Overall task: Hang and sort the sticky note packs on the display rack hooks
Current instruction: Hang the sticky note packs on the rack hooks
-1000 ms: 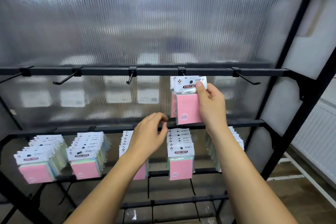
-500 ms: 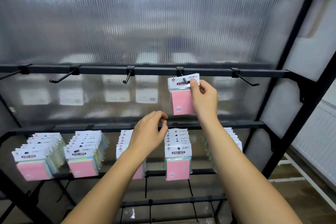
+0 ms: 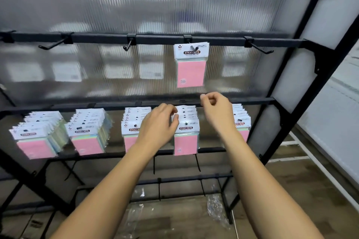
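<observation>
One pink sticky note pack (image 3: pixel 191 68) with a white header hangs alone on the fourth hook of the upper rail (image 3: pixel 97 37). On the lower rail, several hooks carry full rows of the same packs. My left hand (image 3: pixel 159 126) pinches the left header corner of a pack in the fourth row (image 3: pixel 186 137), partly covering the third row (image 3: pixel 130 128). My right hand (image 3: pixel 215 108) hovers just right of that row's back end, below the hung pack, with fingers curled and nothing in them.
Empty hooks (image 3: pixel 52 44) (image 3: pixel 128 44) (image 3: pixel 260 49) stick out from the upper rail. More rows hang at the left (image 3: pixel 37 141) (image 3: pixel 87 137) and far right (image 3: pixel 240 122). Black frame posts (image 3: pixel 287 103) stand at the right. Clear plastic wrap (image 3: pixel 215 209) lies on the floor.
My right hand let go of the pack on the upper hook and dropped to the lower rail. My left hand moved right onto the fourth row. The view tilted down.
</observation>
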`<control>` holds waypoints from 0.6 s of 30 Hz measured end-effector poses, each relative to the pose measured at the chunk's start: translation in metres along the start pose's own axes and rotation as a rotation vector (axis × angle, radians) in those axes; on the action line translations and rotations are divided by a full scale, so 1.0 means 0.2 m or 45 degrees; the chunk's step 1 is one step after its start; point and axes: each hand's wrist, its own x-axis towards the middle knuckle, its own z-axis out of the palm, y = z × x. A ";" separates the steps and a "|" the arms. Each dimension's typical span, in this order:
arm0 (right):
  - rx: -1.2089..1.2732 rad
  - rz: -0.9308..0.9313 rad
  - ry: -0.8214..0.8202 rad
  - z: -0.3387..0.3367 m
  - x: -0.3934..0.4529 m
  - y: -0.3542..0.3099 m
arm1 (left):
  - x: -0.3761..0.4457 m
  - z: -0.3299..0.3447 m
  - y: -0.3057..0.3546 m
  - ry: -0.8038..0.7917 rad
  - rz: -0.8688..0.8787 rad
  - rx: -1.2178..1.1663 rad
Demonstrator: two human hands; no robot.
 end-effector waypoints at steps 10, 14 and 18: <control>-0.353 0.119 -0.079 -0.01 -0.37 0.20 | -0.20 0.07 -0.05 -0.241 0.018 0.003; -0.562 0.194 -0.088 -0.03 -0.47 0.25 | -0.26 0.11 -0.06 -0.345 -0.009 0.019; -0.708 0.228 -0.084 -0.05 -0.54 0.32 | -0.31 0.16 -0.07 -0.400 -0.080 0.001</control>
